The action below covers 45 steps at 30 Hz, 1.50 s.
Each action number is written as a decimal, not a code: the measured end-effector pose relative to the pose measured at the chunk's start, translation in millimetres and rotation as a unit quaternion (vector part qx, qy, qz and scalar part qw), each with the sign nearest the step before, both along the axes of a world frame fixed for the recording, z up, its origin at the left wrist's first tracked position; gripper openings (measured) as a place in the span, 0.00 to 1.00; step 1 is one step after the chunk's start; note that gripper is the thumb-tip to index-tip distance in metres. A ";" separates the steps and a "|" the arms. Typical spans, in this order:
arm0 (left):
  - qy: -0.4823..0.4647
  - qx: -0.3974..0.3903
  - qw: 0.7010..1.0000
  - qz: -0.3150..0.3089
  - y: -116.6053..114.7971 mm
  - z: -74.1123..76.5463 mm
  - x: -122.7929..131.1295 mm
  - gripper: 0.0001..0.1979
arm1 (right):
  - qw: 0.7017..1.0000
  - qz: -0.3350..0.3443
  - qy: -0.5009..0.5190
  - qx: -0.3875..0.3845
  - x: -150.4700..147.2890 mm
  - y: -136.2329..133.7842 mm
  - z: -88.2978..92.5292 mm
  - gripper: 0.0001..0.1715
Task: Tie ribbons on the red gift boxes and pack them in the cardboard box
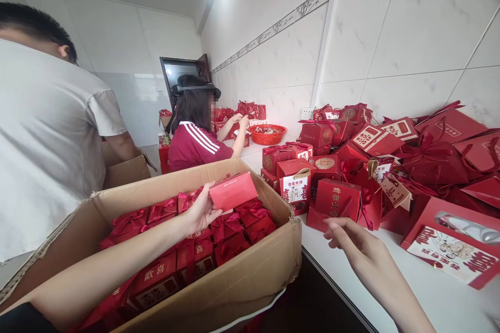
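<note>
My left hand grips a small red gift box by its left end and holds it above an open cardboard carton. The carton is packed with several red ribbon-tied gift boxes. My right hand hovers over the white counter with its fingers loosely curled and nothing in them. It is just in front of a red gift box with gold print at the edge of a heap of red boxes.
A big pile of red gift boxes and bags covers the counter along the tiled wall. A person in a maroon top works at the far end near a red basket. A person in a white shirt stands at the left beside another carton.
</note>
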<state>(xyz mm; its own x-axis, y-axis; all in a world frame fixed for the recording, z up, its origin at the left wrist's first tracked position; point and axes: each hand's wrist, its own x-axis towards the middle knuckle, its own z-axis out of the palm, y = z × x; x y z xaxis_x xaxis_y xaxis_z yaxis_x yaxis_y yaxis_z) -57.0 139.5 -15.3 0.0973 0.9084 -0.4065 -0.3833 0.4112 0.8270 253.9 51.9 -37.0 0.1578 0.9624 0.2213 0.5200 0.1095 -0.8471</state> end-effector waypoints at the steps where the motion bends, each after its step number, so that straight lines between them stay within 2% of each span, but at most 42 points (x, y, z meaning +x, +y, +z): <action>1: 0.000 0.000 1.000 0.000 0.2 -0.2 0.0 0.22 | 1.000 0.000 0.001 -0.001 0.1 0.1 -0.1 0.27; 8: 0.011 -0.001 1.000 0.015 0.1 -3.6 -1.3 0.20 | 1.000 0.002 0.002 -0.014 1.5 -0.4 -1.4 0.27; 10: 0.036 0.021 0.999 0.011 3.5 -6.7 -2.3 0.21 | 1.000 0.004 0.003 -0.010 1.5 -0.2 -2.1 0.26; 12: 0.092 0.085 0.992 0.015 13.6 -12.1 -4.7 0.22 | 1.000 0.005 0.001 -0.004 0.5 0.3 -2.4 0.25; 14: 0.182 0.191 0.963 0.046 31.7 -19.7 -9.4 0.22 | 1.000 0.010 -0.001 0.000 -1.1 0.9 -2.1 0.25; 16: 0.269 0.288 0.914 0.102 55.3 -28.4 -16.9 0.24 | 1.000 0.016 -0.004 0.001 -2.7 1.3 -1.4 0.25; 19: 0.317 0.332 0.878 0.135 90.2 -40.4 -29.9 0.29 | 1.000 0.020 -0.008 0.006 -3.9 1.6 -1.0 0.26; 23: 0.358 0.359 0.854 0.116 118.9 -54.2 -40.0 0.27 | 1.000 0.015 -0.007 0.022 -2.6 4.0 -3.6 0.26; 30: 0.396 0.358 0.842 0.081 134.2 -78.1 -38.1 0.24 | 1.000 0.008 -0.009 0.013 1.8 13.2 -7.0 0.27; 35: 0.409 0.327 0.847 0.094 136.4 -83.7 -34.9 0.21 | 1.000 -0.001 -0.010 -0.001 10.5 15.5 -10.7 0.28; 40: 0.438 0.266 0.841 0.174 134.9 -87.2 -31.0 0.20 | 1.000 -0.018 -0.003 -0.001 18.8 14.5 -12.3 0.29; 45: 0.509 0.198 0.795 0.263 134.0 -96.6 -2.7 0.31 | 1.000 -0.019 0.006 -0.009 17.4 13.9 -10.0 0.30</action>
<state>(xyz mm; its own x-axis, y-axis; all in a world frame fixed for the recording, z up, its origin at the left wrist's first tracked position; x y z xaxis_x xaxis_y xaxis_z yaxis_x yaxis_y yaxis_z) -59.7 273.5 -112.0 -0.5347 0.7916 0.2959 0.5354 0.0463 0.8433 271.3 65.9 -46.9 0.1971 0.9594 0.2016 0.5127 0.0744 -0.8553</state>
